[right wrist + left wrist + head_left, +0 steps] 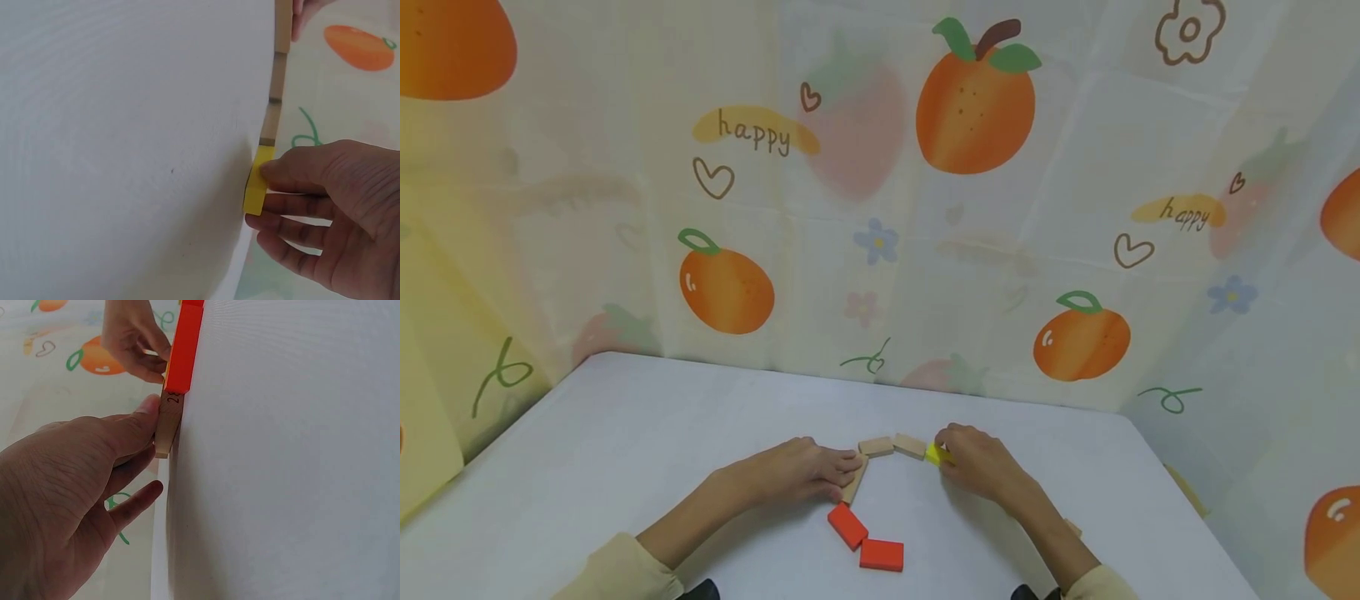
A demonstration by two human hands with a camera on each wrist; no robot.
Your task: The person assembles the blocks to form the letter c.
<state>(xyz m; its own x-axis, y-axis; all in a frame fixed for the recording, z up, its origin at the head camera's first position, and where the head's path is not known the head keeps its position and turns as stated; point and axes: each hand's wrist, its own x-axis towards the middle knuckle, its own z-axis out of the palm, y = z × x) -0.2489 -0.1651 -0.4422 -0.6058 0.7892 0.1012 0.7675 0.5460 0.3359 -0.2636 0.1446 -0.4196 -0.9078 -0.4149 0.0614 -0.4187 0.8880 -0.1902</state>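
As the head view shows, the left hand (801,469) pinches a pale block (856,482) on the table (715,408), its long axis slanting down toward a red block (847,527). From the left wrist, the grip looks edgewise; I'd press lightly. From the right wrist, the right hand (353,206) pinches the yellow block (257,190), lengthwise continuing the pale row (279,76); I'd let go gently.

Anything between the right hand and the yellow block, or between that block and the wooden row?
Nothing visible: the right hand holds the yellow block, and nothing shows between that and the nearest wooden block.
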